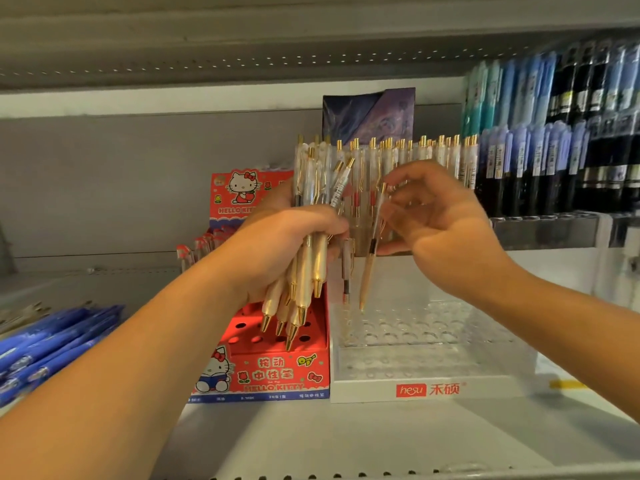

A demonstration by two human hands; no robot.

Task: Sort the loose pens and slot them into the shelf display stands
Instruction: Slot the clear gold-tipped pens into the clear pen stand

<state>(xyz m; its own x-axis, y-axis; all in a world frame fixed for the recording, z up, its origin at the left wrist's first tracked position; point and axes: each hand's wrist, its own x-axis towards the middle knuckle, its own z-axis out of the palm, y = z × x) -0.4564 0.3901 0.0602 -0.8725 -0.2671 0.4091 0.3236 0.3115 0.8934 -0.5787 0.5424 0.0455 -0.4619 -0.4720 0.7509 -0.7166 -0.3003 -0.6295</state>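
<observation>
Left hand (277, 237) fist closed tight round a bundle of pearl-white, gold-tipped pens (308, 271), centre frame, tips down over red Hello Kitty display box (277, 372). Right hand (446, 230) pinches a single pen (369, 268) between thumb and fingertips, tip hanging above clear acrylic stand (433, 344). Both stands sit on white shelf (346, 434). Grey back panel (104, 185) upper left; blue pens (52, 341) lower left.
</observation>
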